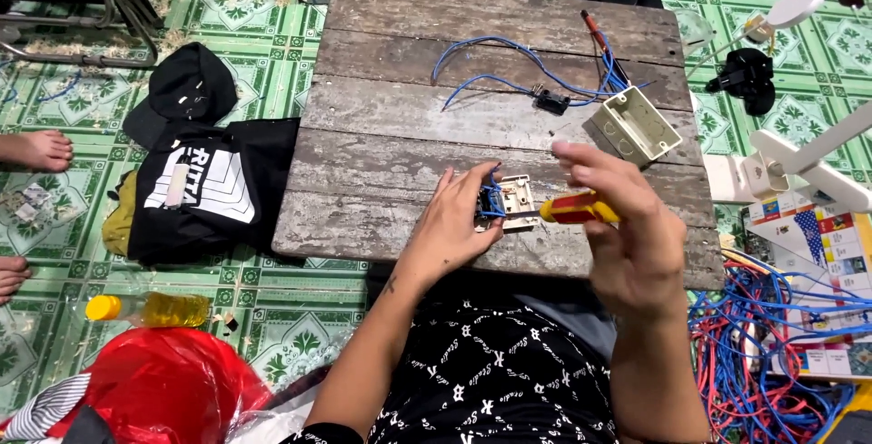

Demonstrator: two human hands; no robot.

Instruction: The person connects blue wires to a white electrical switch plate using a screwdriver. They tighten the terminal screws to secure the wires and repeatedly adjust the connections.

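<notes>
From my head camera, looking down, my left hand (451,222) is closed around the small cream plastic switch module (514,201), pinning it at about 5 o'clock on the weathered grey plank desk (391,149), with short blue wires (491,201) bunched at its left side under my fingertips. My right hand (627,226) is wrapped around the red and yellow handled screwdriver (578,210), whose thin shaft points toward 9 o'clock and meets the module. I judge the module light, hard and a little slick, so it wants holding by its outer edges, flat on the wood, or it will skate away under the tip. The wires look stiff enough to spring back, so my fingers belong close to the terminals. At 2 o'clock from the module lies the open cream plastic wall box (632,124), and toward 12 o'clock a longer loop of blue cable (509,67) with a small black part (550,101) rests loose on the planks.
</notes>
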